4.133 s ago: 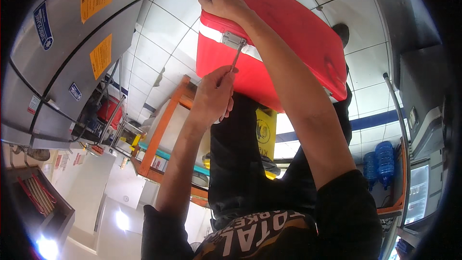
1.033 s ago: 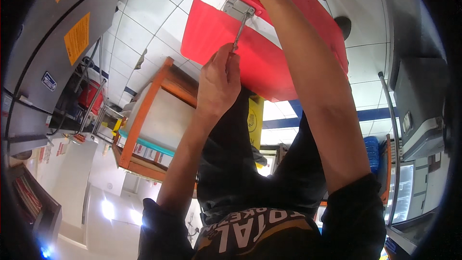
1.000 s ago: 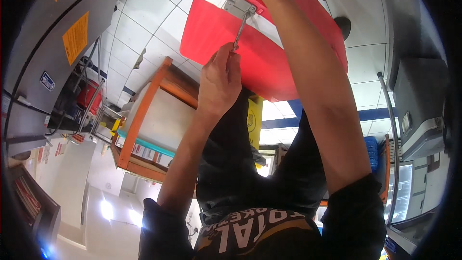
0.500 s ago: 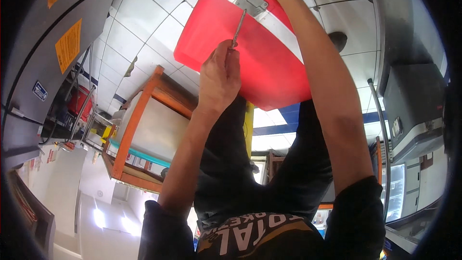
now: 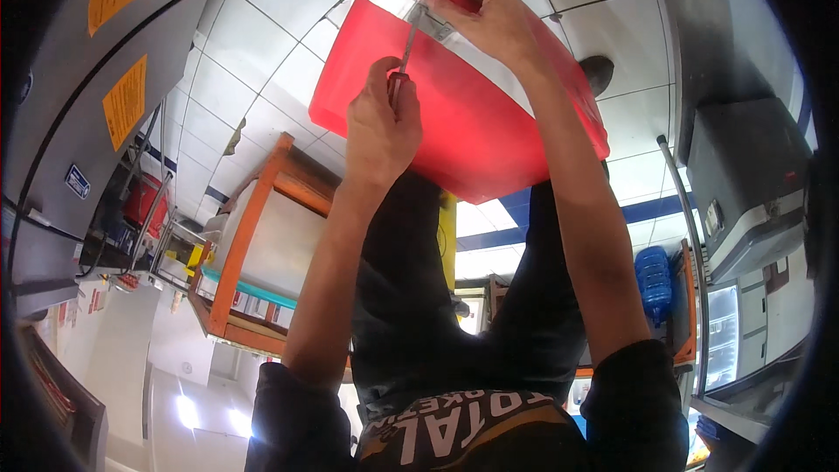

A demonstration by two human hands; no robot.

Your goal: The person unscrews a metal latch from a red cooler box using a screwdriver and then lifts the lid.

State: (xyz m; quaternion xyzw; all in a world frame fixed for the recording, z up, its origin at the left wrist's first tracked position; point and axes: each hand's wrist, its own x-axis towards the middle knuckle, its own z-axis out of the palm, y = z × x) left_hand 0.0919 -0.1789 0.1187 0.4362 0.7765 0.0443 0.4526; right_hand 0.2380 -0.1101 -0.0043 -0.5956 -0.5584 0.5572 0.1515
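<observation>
Left hand (image 5: 382,127) pinching dark-handled screwdriver (image 5: 399,78), tip at grey hinge (image 5: 433,25) (contact hard to tell) on far left part of red cooler (image 5: 454,122). Right hand (image 5: 500,28) on cooler, thumb and index spread apart, thumb beside hinge. Cooler beyond person's legs (image 5: 400,271); blue bottle (image 5: 654,284) at right.

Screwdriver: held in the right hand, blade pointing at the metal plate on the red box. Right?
Wrong hand: the head view shows the screwdriver in the left hand, not the right hand. Its blade does point at the metal plate on the red box.
</observation>
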